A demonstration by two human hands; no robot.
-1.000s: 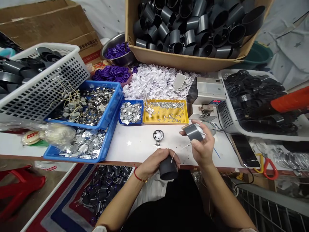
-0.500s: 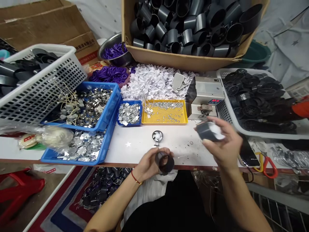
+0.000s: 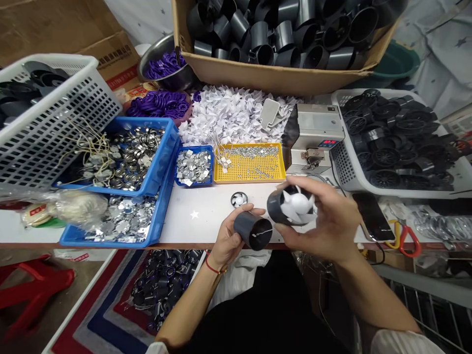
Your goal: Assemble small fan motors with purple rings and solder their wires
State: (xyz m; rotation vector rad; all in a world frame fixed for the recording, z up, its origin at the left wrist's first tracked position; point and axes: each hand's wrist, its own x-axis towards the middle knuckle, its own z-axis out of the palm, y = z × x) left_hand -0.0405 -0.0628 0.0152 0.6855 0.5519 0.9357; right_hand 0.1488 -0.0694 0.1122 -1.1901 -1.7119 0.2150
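My left hand (image 3: pixel 225 240) is closed around a dark grey plastic tube (image 3: pixel 245 228), tilted with its open end facing right; a thin pale strand shows inside. In my right hand (image 3: pixel 334 223) is a second dark grey tube (image 3: pixel 273 206), gripped between thumb and fingers. A white fan wheel (image 3: pixel 299 205) with pointed blades sits in the near end of that tube, facing my palm. The two tubes are close together, with a small gap. Behind my left fingers, a small black ring with a white fan wheel (image 3: pixel 239 199) lies on the white table (image 3: pixel 199 199).
Beyond are a yellow tray (image 3: pixel 236 178) of small metal parts, blue trays (image 3: pixel 167 157), a pile of white fan wheels (image 3: pixel 228 113) and a metal machine (image 3: pixel 317 128). A carton (image 3: pixel 273 76) of grey tubes stands behind. At right are a basket (image 3: pixel 342 162), phone (image 3: pixel 374 216) and scissors (image 3: pixel 409 241).
My right hand has come left with its tube, beside the left one. The left tube has turned its open end rightward. An orange sleeve at the right edge has left view.
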